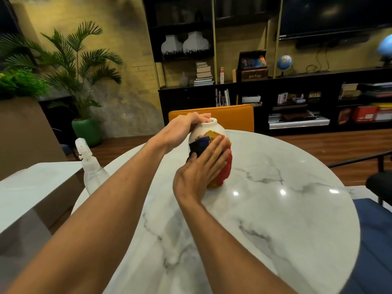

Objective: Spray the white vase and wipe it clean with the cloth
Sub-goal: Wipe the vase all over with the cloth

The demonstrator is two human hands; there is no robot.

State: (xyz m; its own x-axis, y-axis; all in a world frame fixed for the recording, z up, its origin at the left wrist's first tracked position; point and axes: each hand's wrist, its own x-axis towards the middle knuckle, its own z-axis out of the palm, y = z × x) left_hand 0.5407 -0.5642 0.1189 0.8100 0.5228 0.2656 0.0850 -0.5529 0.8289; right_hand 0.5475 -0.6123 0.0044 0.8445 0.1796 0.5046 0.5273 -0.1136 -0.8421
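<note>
Glossy marble tabletop (275,219) reflecting ceiling lights, white vase (209,129) stood upright on it, gripped at the rim by left hand (182,128), multicoloured cloth (220,168) pressed flat against it by open right hand (201,170), spray bottle (90,166) left, orange chair (233,116) and dark shelving (275,96) behind

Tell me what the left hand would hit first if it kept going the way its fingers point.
Probably nothing: the left hand grips the white vase at its neck; beyond its fingertips comes the orange chair back, though depth is unclear.

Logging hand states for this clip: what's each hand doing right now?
Left hand: closed around the neck of the white vase, steadying it.
Right hand: flat and open, pressing the multicoloured cloth against the vase's side.
</note>
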